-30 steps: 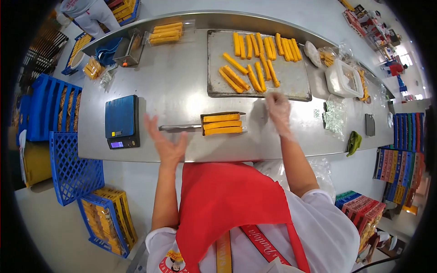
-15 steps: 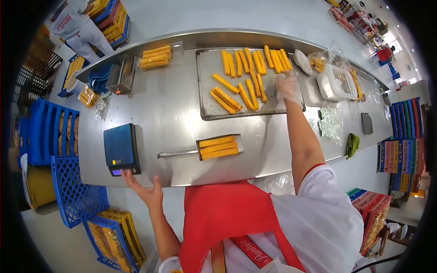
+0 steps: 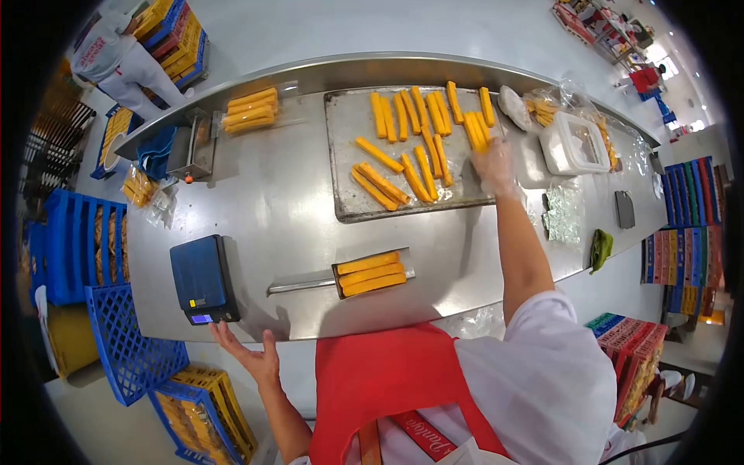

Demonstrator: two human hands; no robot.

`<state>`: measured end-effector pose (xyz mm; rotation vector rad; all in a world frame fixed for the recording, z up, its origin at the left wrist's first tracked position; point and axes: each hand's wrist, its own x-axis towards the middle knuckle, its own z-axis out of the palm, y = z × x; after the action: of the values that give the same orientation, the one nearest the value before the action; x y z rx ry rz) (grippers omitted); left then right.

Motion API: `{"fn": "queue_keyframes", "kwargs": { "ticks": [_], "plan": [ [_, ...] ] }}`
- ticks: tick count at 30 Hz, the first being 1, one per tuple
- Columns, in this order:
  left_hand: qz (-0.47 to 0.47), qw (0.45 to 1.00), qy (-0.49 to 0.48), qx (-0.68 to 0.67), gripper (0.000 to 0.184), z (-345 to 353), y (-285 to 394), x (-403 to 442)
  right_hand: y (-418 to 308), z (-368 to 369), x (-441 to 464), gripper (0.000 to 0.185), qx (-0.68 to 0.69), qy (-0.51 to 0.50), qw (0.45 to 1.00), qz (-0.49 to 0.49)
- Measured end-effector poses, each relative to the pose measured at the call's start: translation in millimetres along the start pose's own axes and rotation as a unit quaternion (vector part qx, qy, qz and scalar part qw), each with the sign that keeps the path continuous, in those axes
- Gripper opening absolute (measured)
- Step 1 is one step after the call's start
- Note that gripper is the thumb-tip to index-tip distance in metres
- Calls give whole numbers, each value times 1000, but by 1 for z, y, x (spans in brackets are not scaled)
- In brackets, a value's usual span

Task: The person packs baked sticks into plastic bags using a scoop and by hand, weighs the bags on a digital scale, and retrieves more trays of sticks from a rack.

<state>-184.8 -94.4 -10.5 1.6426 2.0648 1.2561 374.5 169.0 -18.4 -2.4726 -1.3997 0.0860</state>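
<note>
Fingers of the right hand (image 3: 497,167) pinch the near ends of a small bundle of yellow sticks (image 3: 477,133), close inside the right edge of the metal tray (image 3: 349,120); I cannot tell whether the bundle is clear of the tray floor, nor count it surely. Lone stick (image 3: 485,107) lies just beyond, by the tray's far right corner. Left hand (image 3: 252,360): fingers spread, empty, at the worktop's (image 3: 287,194) near edge, beside the scale (image 3: 199,271). Long-handled metal holder (image 3: 298,287) rests near that same edge, three sticks (image 3: 371,273) side by side inside. Handling note, my judgement from this distance: I would spread the pinch evenly across the bundle, squeeze lightly since the sticks may snap, and make any lift straight up, so neighbours are not dragged.
</note>
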Motion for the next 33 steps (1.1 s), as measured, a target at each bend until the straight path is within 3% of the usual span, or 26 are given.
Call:
{"fn": "queue_keyframes", "kwargs": {
  "ticks": [5, 8, 10, 16, 25, 31, 33],
  "plan": [
    [21, 999, -19, -30, 87, 14, 2, 1, 39, -29, -72, 51, 25, -20, 999, -9],
    [32, 998, -30, -53, 86, 23, 11, 5, 38, -32, -76, 58, 142, 7, 989, 47],
    [38, 996, -35, -68, 86, 27, 19, 7, 38, -29, -72, 65, 99, 2, 995, 25],
    [56, 996, -43, -63, 86, 31, 28, -1, 26, -27, -71, 63, 56, -14, 997, 48],
    [71, 996, -35, -36, 90, 23, 37, -15, 26, -36, -74, 61, -28, 17, 999, -18],
    [69, 997, -39, -20, 88, 17, 37, -20, 30, -51, -64, 72, -34, -50, 998, -13],
    [61, 997, -50, -25, 87, 18, 37, -19, 28, -62, -60, 76, -100, -141, 984, -33]
  ]
}}
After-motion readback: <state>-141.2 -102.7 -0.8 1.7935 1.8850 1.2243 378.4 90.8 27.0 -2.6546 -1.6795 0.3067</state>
